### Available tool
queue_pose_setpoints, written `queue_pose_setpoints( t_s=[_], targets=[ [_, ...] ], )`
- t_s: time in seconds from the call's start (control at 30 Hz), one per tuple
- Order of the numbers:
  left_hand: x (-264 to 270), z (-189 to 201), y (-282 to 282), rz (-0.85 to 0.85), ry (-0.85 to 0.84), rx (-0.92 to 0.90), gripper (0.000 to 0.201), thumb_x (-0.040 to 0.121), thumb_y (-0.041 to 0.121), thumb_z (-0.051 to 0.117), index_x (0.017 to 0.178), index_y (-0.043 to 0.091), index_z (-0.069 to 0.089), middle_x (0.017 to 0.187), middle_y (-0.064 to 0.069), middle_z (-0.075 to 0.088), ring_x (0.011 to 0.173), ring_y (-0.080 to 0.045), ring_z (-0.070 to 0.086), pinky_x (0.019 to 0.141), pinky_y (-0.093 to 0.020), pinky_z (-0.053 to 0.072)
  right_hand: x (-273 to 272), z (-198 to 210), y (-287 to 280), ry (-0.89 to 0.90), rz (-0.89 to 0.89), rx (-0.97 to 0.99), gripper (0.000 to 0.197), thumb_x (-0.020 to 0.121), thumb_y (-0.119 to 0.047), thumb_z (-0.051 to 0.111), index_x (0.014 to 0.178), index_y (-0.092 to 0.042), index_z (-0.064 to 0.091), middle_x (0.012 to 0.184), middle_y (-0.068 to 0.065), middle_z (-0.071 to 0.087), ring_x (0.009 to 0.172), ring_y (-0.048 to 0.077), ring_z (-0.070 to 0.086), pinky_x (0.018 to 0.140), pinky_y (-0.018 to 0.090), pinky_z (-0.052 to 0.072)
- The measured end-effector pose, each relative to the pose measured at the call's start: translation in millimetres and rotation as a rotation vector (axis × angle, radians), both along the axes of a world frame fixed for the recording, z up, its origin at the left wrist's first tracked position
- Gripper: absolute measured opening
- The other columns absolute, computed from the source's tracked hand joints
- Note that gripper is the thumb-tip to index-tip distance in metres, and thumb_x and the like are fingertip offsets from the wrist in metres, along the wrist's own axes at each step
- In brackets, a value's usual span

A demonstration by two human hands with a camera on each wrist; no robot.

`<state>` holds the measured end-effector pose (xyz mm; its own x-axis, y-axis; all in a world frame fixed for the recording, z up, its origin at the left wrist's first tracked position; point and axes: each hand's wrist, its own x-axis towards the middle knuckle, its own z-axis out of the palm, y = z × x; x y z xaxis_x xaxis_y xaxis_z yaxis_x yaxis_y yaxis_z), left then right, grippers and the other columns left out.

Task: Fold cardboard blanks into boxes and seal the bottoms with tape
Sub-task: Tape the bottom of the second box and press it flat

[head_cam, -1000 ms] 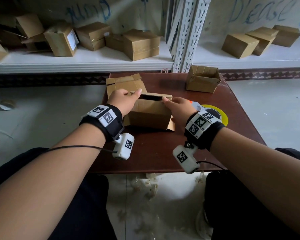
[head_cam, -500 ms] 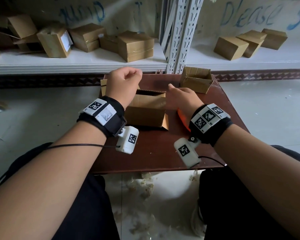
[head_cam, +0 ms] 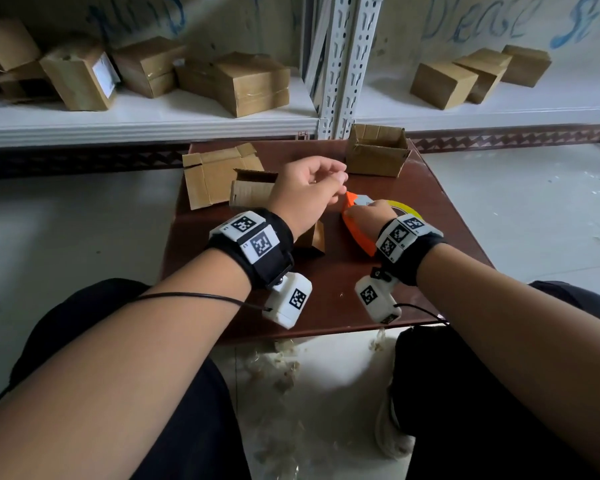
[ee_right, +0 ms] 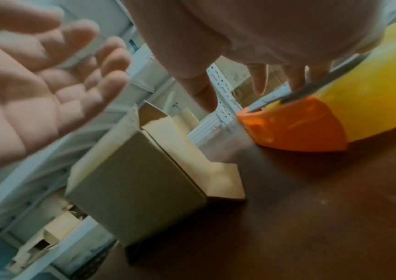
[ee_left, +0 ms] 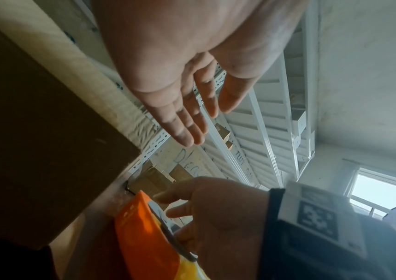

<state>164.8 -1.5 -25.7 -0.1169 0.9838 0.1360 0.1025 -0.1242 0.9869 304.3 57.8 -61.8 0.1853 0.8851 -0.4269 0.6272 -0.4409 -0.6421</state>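
Note:
A partly folded cardboard box (head_cam: 252, 192) (ee_right: 139, 180) stands on the brown table (head_cam: 326, 306), mostly hidden behind my left wrist. My left hand (head_cam: 336, 176) (ee_left: 201, 121) hovers above and to the right of it, fingers relaxed and holding nothing. An orange tape dispenser (head_cam: 352, 216) (ee_left: 141, 236) (ee_right: 295, 128) with a yellow roll (head_cam: 407, 206) lies right of the box. My right hand (head_cam: 368, 213) (ee_right: 252, 91) holds the dispenser, fingers over its top and thumb on the near side.
A flat cardboard blank (head_cam: 212, 178) lies at the table's back left. An open-topped box (head_cam: 378, 154) stands at the back right. White shelves (head_cam: 153, 119) behind the table carry several finished boxes. Tape scraps litter the floor between my knees.
My left hand has let go of the box flaps and swung right toward the dispenser. My right hand has moved off the box and onto the dispenser.

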Motion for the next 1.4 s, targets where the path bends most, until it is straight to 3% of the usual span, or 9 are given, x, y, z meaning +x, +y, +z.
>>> queue_pose_setpoints(
  t_s=[0.37, 0.47, 0.57, 0.67, 0.77, 0.9, 1.0, 1.2, 1.4],
  targets=[
    [0.6, 0.2, 0.8, -0.041, 0.038, -0.001, 0.013, 0.100, 0.011, 0.065, 0.109, 0.008, 0.074, 0.104, -0.011, 0.078, 0.095, -0.022, 0.077, 0.088, -0.042, 0.064, 8.5, -25.7, 8.9, -0.377, 0.083, -0.080, 0.110, 0.087, -0.050, 0.079, 0.159, 0.000, 0.013, 0.150, 0.019, 0.050, 0.136, 0.038, 0.052, 0.113, 0.049, 0.042],
    [-2.0, 3.1, -3.8, -0.065, 0.067, 0.011, 0.014, 0.100, 0.011, 0.064, 0.110, 0.008, 0.074, 0.104, -0.007, 0.078, 0.095, -0.021, 0.077, 0.086, -0.041, 0.064, 19.5, -28.4, 10.3, -0.432, 0.189, -0.011, 0.061, 0.088, -0.063, 0.066, 0.124, -0.015, 0.057, 0.111, 0.009, 0.068, 0.099, 0.030, 0.066, 0.100, 0.049, 0.051],
    [-6.7, 7.2, -8.3, -0.074, 0.086, 0.022, 0.015, 0.101, 0.012, 0.063, 0.111, 0.008, 0.074, 0.103, -0.005, 0.079, 0.096, -0.021, 0.076, 0.085, -0.042, 0.064, 28.6, -18.0, 1.2, -0.381, 0.202, 0.031, 0.044, 0.096, -0.060, 0.056, 0.085, -0.017, 0.052, 0.080, 0.004, 0.059, 0.073, 0.022, 0.059, 0.082, 0.039, 0.052],
    [-10.6, 12.3, -14.2, -0.056, 0.062, 0.028, 0.015, 0.102, 0.013, 0.063, 0.110, 0.008, 0.074, 0.104, -0.005, 0.079, 0.098, -0.022, 0.076, 0.086, -0.043, 0.064, 35.1, -0.6, -0.4, -0.275, 0.115, 0.077, 0.044, 0.091, -0.066, 0.055, 0.087, -0.022, 0.052, 0.081, 0.002, 0.060, 0.076, 0.025, 0.061, 0.085, 0.039, 0.053],
    [-16.2, 18.5, -20.4, -0.030, 0.026, 0.032, 0.014, 0.102, 0.012, 0.063, 0.110, 0.008, 0.074, 0.105, -0.005, 0.079, 0.099, -0.023, 0.076, 0.088, -0.044, 0.064, 39.7, 18.9, 3.7, -0.205, 0.047, 0.100, 0.051, 0.096, -0.053, 0.058, 0.120, -0.009, 0.064, 0.090, 0.007, 0.063, 0.094, 0.032, 0.063, 0.093, 0.041, 0.052],
    [-26.1, 27.7, -30.7, 0.005, -0.047, 0.037, 0.015, 0.102, 0.007, 0.062, 0.112, 0.005, 0.073, 0.108, -0.009, 0.078, 0.102, -0.027, 0.075, 0.087, -0.042, 0.063, 46.9, 46.3, -5.0, 0.087, 0.053, 0.135, 0.042, 0.102, -0.030, 0.058, 0.136, -0.006, 0.063, 0.138, 0.016, 0.063, 0.122, 0.032, 0.061, 0.097, 0.033, 0.047],
    [-37.1, 31.7, -41.4, 0.044, -0.085, 0.040, 0.015, 0.102, 0.009, 0.062, 0.111, 0.009, 0.074, 0.107, -0.006, 0.079, 0.103, -0.027, 0.075, 0.086, -0.040, 0.063, 50.5, 56.4, -27.0, 0.224, 0.056, 0.166, 0.043, 0.082, -0.048, 0.077, 0.112, -0.016, 0.073, 0.111, 0.009, 0.076, 0.100, 0.027, 0.072, 0.098, 0.040, 0.056],
    [-49.5, 28.1, -58.3, 0.114, -0.160, -0.030, 0.015, 0.103, 0.010, 0.062, 0.110, 0.008, 0.074, 0.106, -0.009, 0.078, 0.096, -0.022, 0.075, 0.080, -0.036, 0.064, 53.1, 77.5, -74.9, 0.163, 0.210, 0.424, 0.051, 0.072, -0.069, 0.082, 0.075, -0.020, 0.068, 0.073, -0.001, 0.068, 0.067, 0.012, 0.062, 0.062, 0.028, 0.047],
    [-53.5, 20.2, -59.4, 0.139, -0.023, -0.089, 0.020, 0.100, 0.034, 0.066, 0.102, 0.017, 0.077, 0.107, -0.005, 0.078, 0.104, -0.023, 0.073, 0.091, -0.047, 0.063, 49.2, 94.1, -83.5, 0.172, 0.307, 0.538, 0.071, 0.051, -0.084, 0.083, 0.090, -0.025, 0.077, 0.084, -0.007, 0.077, 0.080, 0.015, 0.075, 0.073, 0.038, 0.061]
  ],
)
